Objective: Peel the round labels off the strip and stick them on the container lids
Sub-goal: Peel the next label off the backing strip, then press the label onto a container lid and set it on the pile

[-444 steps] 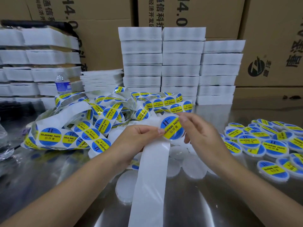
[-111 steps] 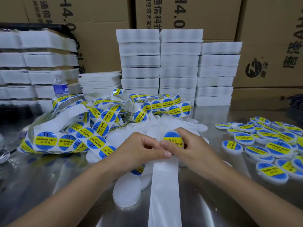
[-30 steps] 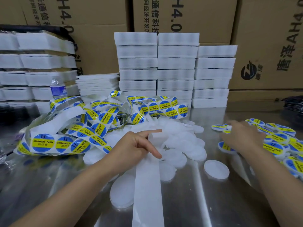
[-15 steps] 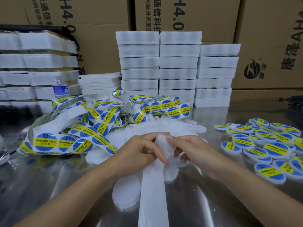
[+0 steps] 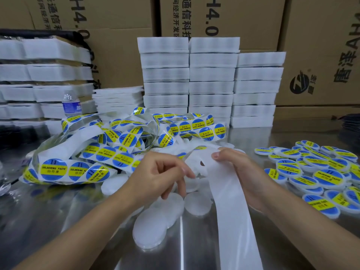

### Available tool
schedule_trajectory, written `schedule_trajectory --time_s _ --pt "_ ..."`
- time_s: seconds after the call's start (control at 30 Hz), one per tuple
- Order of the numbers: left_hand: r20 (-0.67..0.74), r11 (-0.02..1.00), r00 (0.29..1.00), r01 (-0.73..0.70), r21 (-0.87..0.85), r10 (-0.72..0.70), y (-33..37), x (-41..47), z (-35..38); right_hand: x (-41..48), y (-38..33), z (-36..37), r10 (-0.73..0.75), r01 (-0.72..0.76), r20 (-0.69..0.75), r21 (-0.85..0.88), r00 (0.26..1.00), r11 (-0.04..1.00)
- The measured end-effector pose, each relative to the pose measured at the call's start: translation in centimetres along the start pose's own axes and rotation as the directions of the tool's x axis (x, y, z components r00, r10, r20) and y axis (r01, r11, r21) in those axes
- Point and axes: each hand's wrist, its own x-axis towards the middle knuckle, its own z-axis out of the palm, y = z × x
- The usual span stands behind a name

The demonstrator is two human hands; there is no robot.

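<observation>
Over on the left the label strip (image 5: 78, 168) lies heaped. Left hand (image 5: 161, 176) hovers half-curled, holding nothing, above the bare lids (image 5: 157, 227); right hand (image 5: 239, 172) pinches the empty backing (image 5: 229, 201). I'd pull it taut and bend it sharply so the next label's edge lifts.

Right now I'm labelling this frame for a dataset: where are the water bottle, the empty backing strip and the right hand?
water bottle (image 5: 72, 108): head view, its blue label.
empty backing strip (image 5: 231, 207): head view, its bare white middle stretch.
right hand (image 5: 242, 168): head view, back of the hand.
</observation>
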Motion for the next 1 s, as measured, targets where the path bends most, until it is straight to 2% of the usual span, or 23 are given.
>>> schedule_trajectory --time_s 0.07,0.13,0.17,0.23,0.3,0.4,0.47,0.57,0.67,0.73,0.87,1.0 --pt "0.183 0.994 0.977 0.106 0.020 -0.108 -0.2 0.0 -0.2 0.0 -0.2 -0.2 0.019 -0.019 0.004 0.059 1.000 0.998" --pt "0.258 0.974 0.940 0.226 0.018 -0.223 -0.3 0.3 -0.2 0.0 -0.6 -0.3 0.019 -0.016 -0.027 0.093 0.999 0.996" --pt "0.241 0.955 0.927 0.296 -0.002 -0.287 -0.3 0.6 -0.1 -0.1 -0.8 -0.4 0.014 -0.008 -0.051 0.106 0.999 0.994" --pt "0.123 0.896 0.905 0.423 -0.138 -0.408 -0.2 1.2 0.1 -0.2 -1.0 -0.5 0.002 0.011 -0.097 0.127 0.995 0.992" --pt "-0.048 0.858 0.892 0.416 -0.303 -0.449 -0.2 1.8 0.0 -0.5 -1.2 -0.4 -0.027 0.035 -0.103 0.078 0.994 0.996" --pt "-0.293 0.857 0.856 0.277 -0.435 -0.425 -0.5 2.2 -0.7 -0.8 -1.1 0.0 -0.064 0.056 -0.034 -0.194 0.997 0.979" --pt "-0.353 0.884 0.854 0.229 -0.407 -0.383 -0.7 2.1 -0.9 -0.6 -0.7 0.1 -0.064 0.070 0.029 -0.410 0.998 0.909" --pt "-0.336 0.926 0.876 0.263 -0.270 -0.346 -0.9 1.8 -0.9 -0.1 0.4 0.2 -0.125 0.141 0.065 -0.558 0.990 0.818" --pt "-0.309 0.941 0.893 0.282 -0.185 -0.328 -0.9 1.6 -0.7 0.2 1.1 0.3 -0.223 0.228 0.074 -0.521 0.972 0.822" --pt "-0.285 0.950 0.907 0.279 -0.141 -0.308 -0.8 1.5 -0.5 0.3 1.3 0.3 -0.294 0.300 0.099 -0.537 0.951 0.788" --pt "-0.207 0.956 0.934 0.278 -0.092 -0.292 -0.7 1.4 -0.1 0.0 1.3 0.6 -0.417 0.414 0.157 -0.639 0.895 0.648" --pt "-0.168 0.952 0.937 0.295 -0.086 -0.306 -0.6 1.3 -0.2 -0.4 1.3 0.7 -0.479 0.462 0.231 -0.767 0.847 0.446"
